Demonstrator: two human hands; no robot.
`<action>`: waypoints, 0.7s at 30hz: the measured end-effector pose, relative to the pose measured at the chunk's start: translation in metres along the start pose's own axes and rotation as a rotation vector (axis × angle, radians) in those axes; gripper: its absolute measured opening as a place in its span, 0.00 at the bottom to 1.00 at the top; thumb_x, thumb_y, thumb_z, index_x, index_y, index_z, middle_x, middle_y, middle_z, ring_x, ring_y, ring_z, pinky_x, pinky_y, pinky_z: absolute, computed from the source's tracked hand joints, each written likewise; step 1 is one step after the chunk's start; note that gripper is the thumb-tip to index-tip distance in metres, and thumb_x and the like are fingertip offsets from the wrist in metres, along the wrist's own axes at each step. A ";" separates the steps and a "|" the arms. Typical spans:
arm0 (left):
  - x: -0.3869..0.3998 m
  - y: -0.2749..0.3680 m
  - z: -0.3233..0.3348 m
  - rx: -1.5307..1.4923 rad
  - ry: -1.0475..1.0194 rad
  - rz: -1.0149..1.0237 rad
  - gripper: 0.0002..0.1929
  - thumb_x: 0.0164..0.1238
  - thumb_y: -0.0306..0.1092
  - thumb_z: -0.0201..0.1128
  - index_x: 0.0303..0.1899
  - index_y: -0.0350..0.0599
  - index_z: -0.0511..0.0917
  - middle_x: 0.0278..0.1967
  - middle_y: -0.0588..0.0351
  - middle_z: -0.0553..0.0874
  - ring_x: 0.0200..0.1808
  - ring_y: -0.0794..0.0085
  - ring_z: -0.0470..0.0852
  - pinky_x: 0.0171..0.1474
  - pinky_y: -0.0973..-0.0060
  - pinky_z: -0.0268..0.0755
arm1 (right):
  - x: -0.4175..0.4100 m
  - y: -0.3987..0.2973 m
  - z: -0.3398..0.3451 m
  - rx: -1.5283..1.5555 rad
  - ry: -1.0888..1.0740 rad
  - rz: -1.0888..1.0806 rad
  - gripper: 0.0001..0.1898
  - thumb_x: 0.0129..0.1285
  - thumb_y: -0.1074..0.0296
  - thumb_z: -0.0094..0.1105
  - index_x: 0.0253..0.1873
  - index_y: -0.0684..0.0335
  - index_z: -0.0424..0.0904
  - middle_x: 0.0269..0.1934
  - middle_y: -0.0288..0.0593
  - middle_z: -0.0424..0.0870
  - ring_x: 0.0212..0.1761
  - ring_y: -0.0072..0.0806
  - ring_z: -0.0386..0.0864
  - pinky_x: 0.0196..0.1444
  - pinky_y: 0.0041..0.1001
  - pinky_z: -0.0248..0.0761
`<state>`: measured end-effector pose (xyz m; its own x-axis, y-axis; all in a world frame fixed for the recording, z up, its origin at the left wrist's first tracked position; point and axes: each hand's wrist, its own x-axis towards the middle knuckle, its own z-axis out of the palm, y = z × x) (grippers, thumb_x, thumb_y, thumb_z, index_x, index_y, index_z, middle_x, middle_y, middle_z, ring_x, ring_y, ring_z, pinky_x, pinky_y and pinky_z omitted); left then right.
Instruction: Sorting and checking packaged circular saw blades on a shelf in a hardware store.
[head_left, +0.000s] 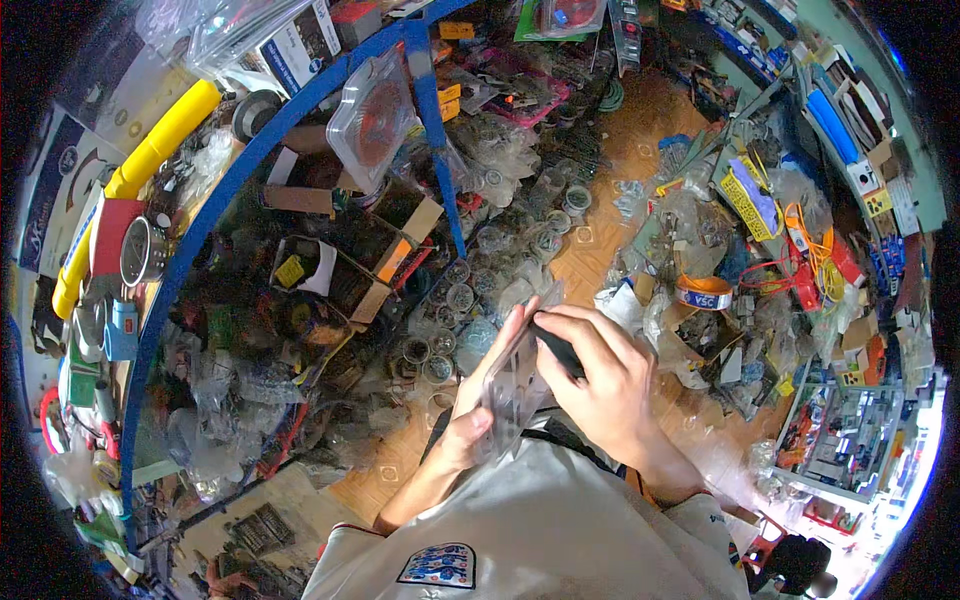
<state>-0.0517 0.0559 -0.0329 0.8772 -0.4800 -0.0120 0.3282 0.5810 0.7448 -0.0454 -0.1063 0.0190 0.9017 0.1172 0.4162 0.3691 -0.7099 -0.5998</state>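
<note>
My left hand (459, 439) holds a flat, clear plastic package (514, 394), tilted up on edge in front of my waist. The thumb presses on its near face and the fingers lie behind it. What is inside the package is hard to make out. A dark, soft-looking piece, perhaps a cloth (559, 351), is pinched in my right hand (611, 375). That hand is at the package's upper right side, with the dark piece close to or against the plastic; actual contact cannot be told.
On the left, a blue metal shelf frame (180, 255) curves past cardboard boxes (371, 300) and a yellow tube (150, 154). Several small round containers (459, 296) crowd the tiled floor (581, 266). At right stand a yellow basket (750, 202) and a glass case (840, 435). A person (799, 562) is at lower right.
</note>
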 end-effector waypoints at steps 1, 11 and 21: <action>0.003 -0.004 -0.003 0.006 -0.002 -0.004 0.65 0.53 0.72 0.65 0.84 0.38 0.46 0.86 0.43 0.46 0.86 0.56 0.47 0.85 0.56 0.36 | -0.001 -0.001 0.001 0.004 0.006 0.003 0.15 0.63 0.74 0.71 0.55 0.62 0.84 0.52 0.44 0.87 0.52 0.40 0.88 0.54 0.35 0.83; 0.016 -0.018 -0.002 0.177 -0.022 0.016 0.54 0.72 0.70 0.51 0.85 0.40 0.40 0.85 0.42 0.46 0.86 0.55 0.47 0.85 0.58 0.38 | -0.008 0.006 0.004 0.062 0.023 -0.068 0.14 0.65 0.73 0.69 0.55 0.63 0.83 0.51 0.44 0.86 0.51 0.38 0.87 0.52 0.34 0.84; 0.030 0.003 0.015 0.244 -0.010 -0.042 0.43 0.85 0.66 0.38 0.85 0.44 0.41 0.83 0.47 0.56 0.83 0.59 0.54 0.84 0.60 0.45 | 0.001 0.015 -0.001 0.227 0.086 -0.011 0.13 0.66 0.72 0.69 0.53 0.62 0.83 0.50 0.43 0.86 0.51 0.40 0.88 0.52 0.35 0.84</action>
<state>-0.0298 0.0333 -0.0213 0.8606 -0.5077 -0.0403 0.2686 0.3850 0.8830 -0.0387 -0.1173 0.0111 0.8785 0.0574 0.4742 0.4284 -0.5338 -0.7291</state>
